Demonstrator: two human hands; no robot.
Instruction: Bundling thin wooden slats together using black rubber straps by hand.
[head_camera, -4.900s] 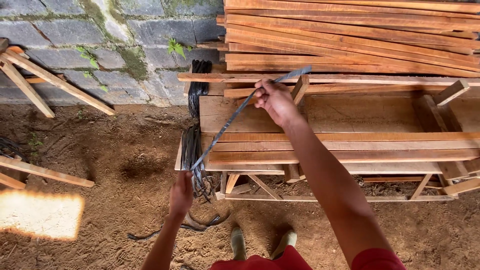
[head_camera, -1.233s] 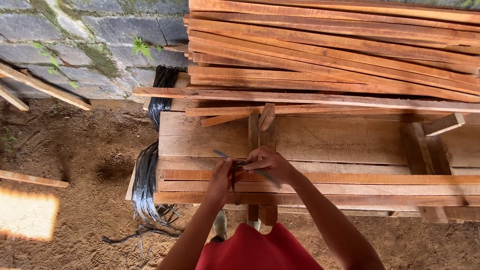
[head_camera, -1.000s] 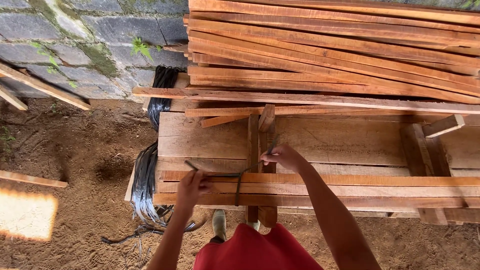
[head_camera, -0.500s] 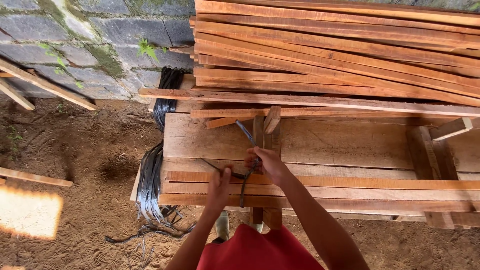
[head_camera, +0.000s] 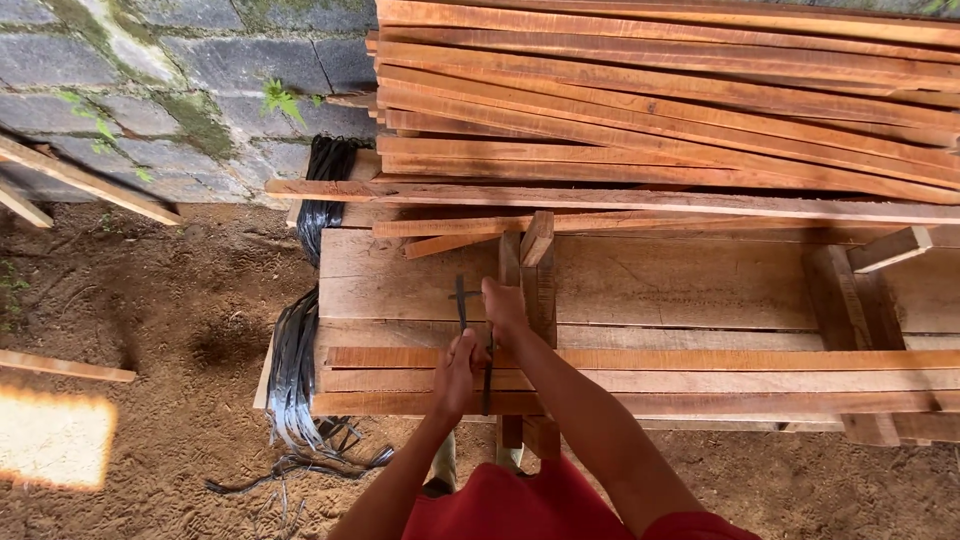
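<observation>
A dark plastic strap (head_camera: 461, 300) is looped around a small bundle of thin wooden slats (head_camera: 700, 380) lying at the near edge of a rough wooden bench (head_camera: 650, 285). My left hand (head_camera: 457, 372) rests on the slats and pinches the strap at the knot. My right hand (head_camera: 503, 305) is just above it and grips the strap's other end, which sticks up beside its fingers. The two hands are close together over the bundle.
A big pile of long reddish slats (head_camera: 680, 90) fills the back of the bench against a mossy block wall (head_camera: 170, 60). A bunch of dark straps (head_camera: 300, 340) hangs off the bench's left end onto the dirt floor (head_camera: 150, 330). Loose boards (head_camera: 80, 175) lean at the left.
Earlier I held one strap stretched out in the air. It is now wrapped around the slat bundle. My hands pulled apart a second ago and have since come together at the knot.
</observation>
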